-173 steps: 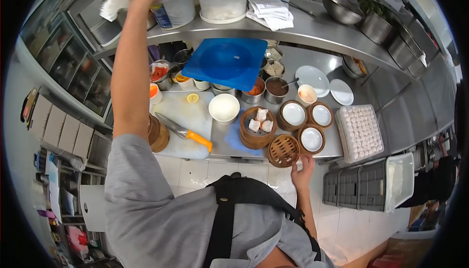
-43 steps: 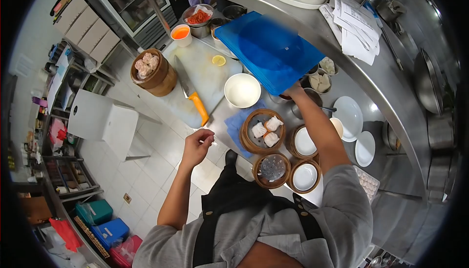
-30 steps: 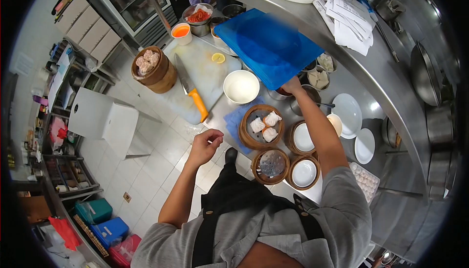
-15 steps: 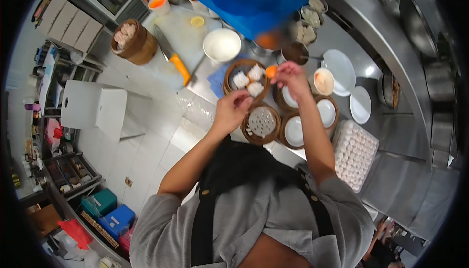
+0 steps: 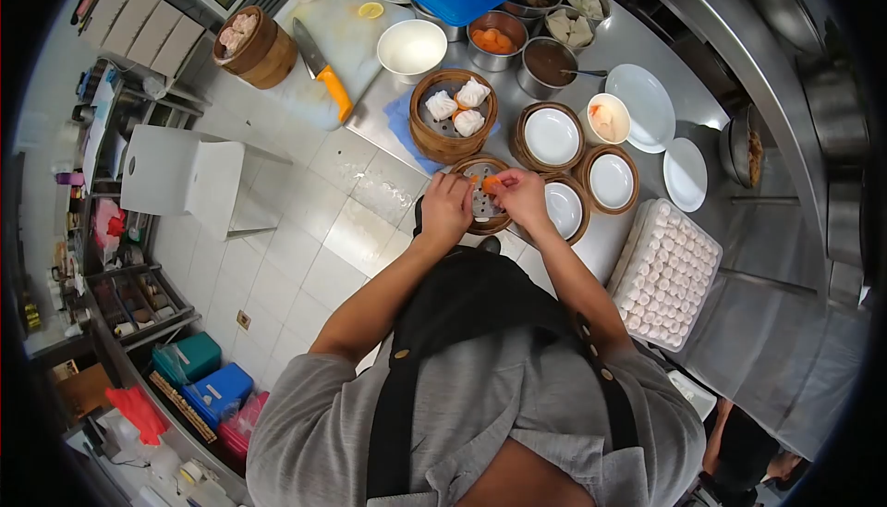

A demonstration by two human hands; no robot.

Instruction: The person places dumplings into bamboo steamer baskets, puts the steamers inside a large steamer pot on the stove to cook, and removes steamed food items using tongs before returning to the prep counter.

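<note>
Both hands are over a small bamboo steamer lined with a perforated sheet. My right hand pinches an orange carrot slice above the liner. At the left side of the same steamer my left hand is closed, with another bit of orange at its fingertips; whether it lies on the liner is partly hidden. Just beyond stands a taller bamboo steamer with three white dumplings, orange slices showing beneath them. More orange slices sit in a metal pot.
Steamers holding white dishes stand at right, beside a cup and plates. A tray of dumplings lies nearer. A knife rests on the cutting board, near a white bowl.
Both hands have come nearer to my body, from the dumpling steamer to the small lined steamer. The right hand has carried the carrot slice there. My view has shifted slightly.
</note>
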